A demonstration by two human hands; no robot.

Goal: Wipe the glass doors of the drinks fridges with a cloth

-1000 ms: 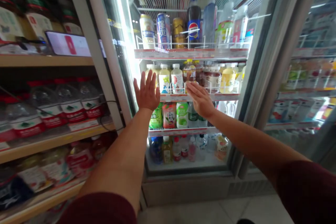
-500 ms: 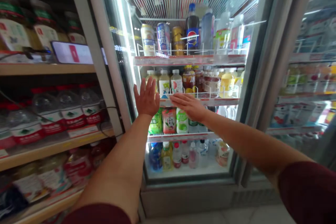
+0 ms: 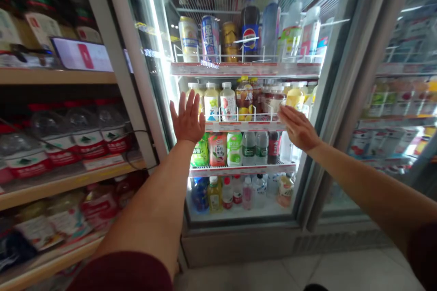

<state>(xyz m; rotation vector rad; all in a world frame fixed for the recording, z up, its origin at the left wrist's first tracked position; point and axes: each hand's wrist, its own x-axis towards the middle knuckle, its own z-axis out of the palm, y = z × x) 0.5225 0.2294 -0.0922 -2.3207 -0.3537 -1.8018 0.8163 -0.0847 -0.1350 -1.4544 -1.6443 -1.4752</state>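
My left hand (image 3: 187,119) is raised with its fingers spread, before the left part of a lit glass-front fridge (image 3: 244,246). It holds nothing and hides part of a row of bottles, among them a white-capped bottle (image 3: 227,101). Farther right, my right hand (image 3: 299,129) is stretched out flat, fingers together and empty, in front of a yellow juice bottle (image 3: 295,96). Whether either hand touches the glass I cannot tell. Between the hands show a brown bottle with a yellow cap (image 3: 244,97) and, lower, a red drink pack (image 3: 217,149).
On the fridge's upper shelf stand cans and a dark cola bottle (image 3: 250,22). To the left, an open shelf (image 3: 68,177) holds big red-labelled water bottles (image 3: 87,132) and a lit price screen (image 3: 83,54). Another glass-front fridge (image 3: 403,122) stands at the right.
My right hand has moved right, away from my left hand, uncovering bottles on the lower shelf. My left hand has stayed nearly in place. The view has tipped down slightly.
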